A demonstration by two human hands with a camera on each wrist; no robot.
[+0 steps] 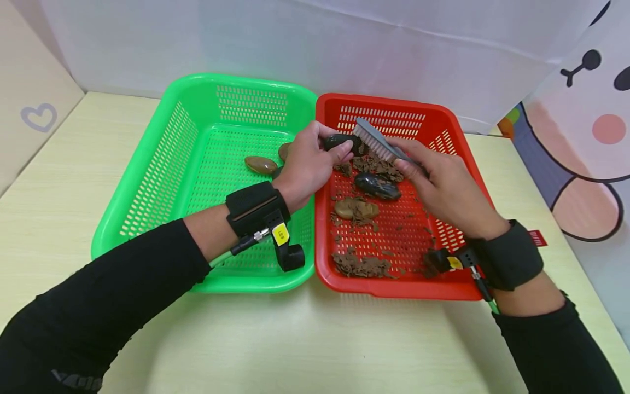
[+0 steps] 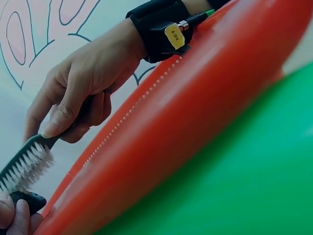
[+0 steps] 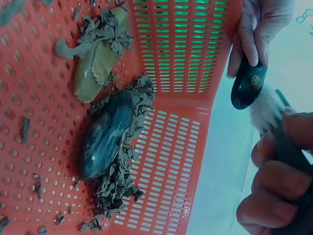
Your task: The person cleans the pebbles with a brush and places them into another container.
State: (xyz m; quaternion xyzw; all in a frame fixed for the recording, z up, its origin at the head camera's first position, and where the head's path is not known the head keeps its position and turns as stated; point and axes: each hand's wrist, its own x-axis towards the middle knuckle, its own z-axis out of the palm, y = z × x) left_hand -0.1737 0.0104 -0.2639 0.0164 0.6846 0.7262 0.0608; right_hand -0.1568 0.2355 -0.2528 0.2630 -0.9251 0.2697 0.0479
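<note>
My left hand [image 1: 307, 164] pinches a dark stone [image 1: 339, 142] above the red basket [image 1: 394, 290]; that stone [image 3: 248, 84] also shows in the right wrist view and the stone [image 2: 29, 200] in the left wrist view. My right hand [image 1: 443, 183] grips a grey brush [image 1: 376, 141] by its handle, its white bristles [image 2: 27, 166] against the held stone. In the red basket lie a black stone [image 1: 376, 186] and a tan stone [image 1: 351, 208] amid brown clay-like dirt [image 1: 361, 266]. The black stone [image 3: 105, 137] is half covered in dirt.
A green basket [image 1: 162, 180] stands left of the red one, touching it, with a tan stone [image 1: 261, 164] and another stone [image 1: 284, 150] inside. Both sit on a pale wooden table [image 1: 295, 339]. White sheets and a cartoon panel [image 1: 585, 137] stand behind.
</note>
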